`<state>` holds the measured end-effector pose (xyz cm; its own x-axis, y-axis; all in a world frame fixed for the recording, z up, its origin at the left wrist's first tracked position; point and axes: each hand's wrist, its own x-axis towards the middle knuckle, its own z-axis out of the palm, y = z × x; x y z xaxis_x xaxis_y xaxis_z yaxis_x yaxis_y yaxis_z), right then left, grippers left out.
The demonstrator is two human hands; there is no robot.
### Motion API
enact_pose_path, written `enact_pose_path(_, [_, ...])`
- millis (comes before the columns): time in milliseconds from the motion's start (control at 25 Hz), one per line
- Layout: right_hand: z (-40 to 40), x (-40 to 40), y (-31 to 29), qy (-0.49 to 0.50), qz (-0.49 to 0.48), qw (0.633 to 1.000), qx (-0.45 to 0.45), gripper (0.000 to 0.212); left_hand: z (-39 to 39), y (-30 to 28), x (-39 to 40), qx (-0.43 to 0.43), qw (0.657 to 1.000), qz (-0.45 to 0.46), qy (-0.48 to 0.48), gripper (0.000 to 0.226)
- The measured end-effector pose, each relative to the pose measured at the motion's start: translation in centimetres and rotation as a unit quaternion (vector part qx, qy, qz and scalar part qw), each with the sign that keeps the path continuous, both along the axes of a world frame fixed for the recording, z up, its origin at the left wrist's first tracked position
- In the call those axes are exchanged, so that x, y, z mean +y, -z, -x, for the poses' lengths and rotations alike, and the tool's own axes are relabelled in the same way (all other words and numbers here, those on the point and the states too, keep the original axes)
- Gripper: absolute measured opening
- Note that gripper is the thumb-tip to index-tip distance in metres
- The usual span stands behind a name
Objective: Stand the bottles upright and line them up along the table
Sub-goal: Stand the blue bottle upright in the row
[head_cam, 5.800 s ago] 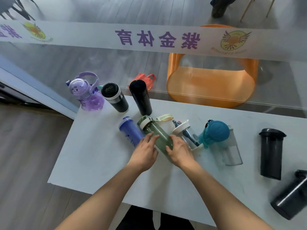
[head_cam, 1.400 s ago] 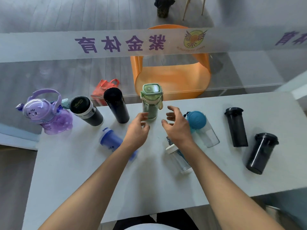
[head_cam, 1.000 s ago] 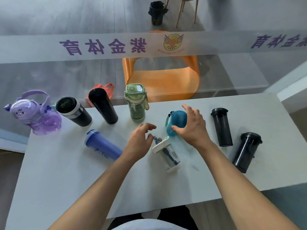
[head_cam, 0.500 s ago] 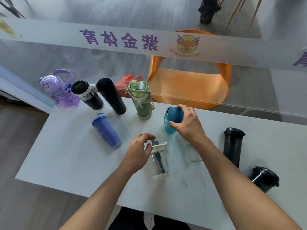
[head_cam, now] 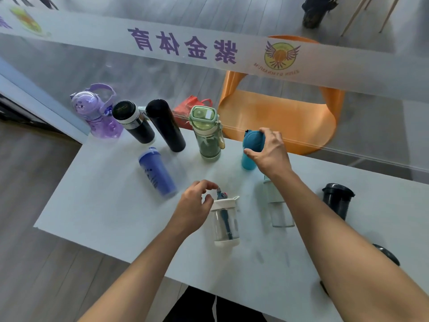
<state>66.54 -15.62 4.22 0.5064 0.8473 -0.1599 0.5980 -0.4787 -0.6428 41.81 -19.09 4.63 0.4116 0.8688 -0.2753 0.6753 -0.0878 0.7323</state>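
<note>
On the white table [head_cam: 111, 205], a purple bottle [head_cam: 96, 110], a black-and-silver flask [head_cam: 133, 122], a tall black flask [head_cam: 166, 125] and a green bottle [head_cam: 206, 133] stand in a row along the far edge. My right hand [head_cam: 269, 149] grips the teal lid of a clear-bodied bottle [head_cam: 251, 140]; its clear body shows below my wrist. My left hand [head_cam: 195, 202] pinches the top of a small clear bottle with a white lid [head_cam: 225, 221], which stands upright. A blue bottle [head_cam: 156, 173] lies on its side. One black cup [head_cam: 337, 199] stands at the right; another [head_cam: 387, 254] is mostly hidden by my forearm.
A glass partition with a frosted band [head_cam: 185, 46] rises right behind the table's far edge. Behind it are an orange chair [head_cam: 281, 117] and a red bag [head_cam: 188, 110]. The table's left edge drops to wooden floor [head_cam: 34, 182].
The green bottle went from lying to standing in the back row. My left hand tipped the small clear bottle upright. My right hand took hold of the teal lid and moved it toward the far edge.
</note>
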Motion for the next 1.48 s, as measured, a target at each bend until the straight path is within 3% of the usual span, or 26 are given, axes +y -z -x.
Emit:
enact_pose_path(1040, [2.8, 0.6, 0.2, 0.065, 0.025, 0.998, -0.002, 0.081, -2.9, 0.3, 2.6, 0.008, 0.993, 0.019, 0.117, 0.028])
enact_pose_path(1120, [2.0, -0.3, -0.1, 0.096, 0.015, 0.995, 0.022, 0.081, -3.8, 0.2, 2.4, 0.011, 0.993, 0.018, 0.114, 0.03])
enact_pose_path(1200, [0.4, -2.7, 0.0, 0.155, -0.006, 0.987, 0.053, 0.068, -5.4, 0.0, 1.8, 0.009, 0.994, 0.019, 0.106, 0.031])
enact_pose_path(1320, [-3.3, -8.1, 3.1, 0.201, 0.077, 0.972, 0.093, 0.054, -8.9, 1.0, 0.5, -0.013, 0.992, 0.117, 0.053, 0.033])
enact_pose_path(1480, [-4.9, -11.9, 8.1, 0.125, 0.231, 0.95, 0.17, 0.054, -13.4, 5.6, -1.0, -0.002, 0.948, 0.309, -0.077, 0.062])
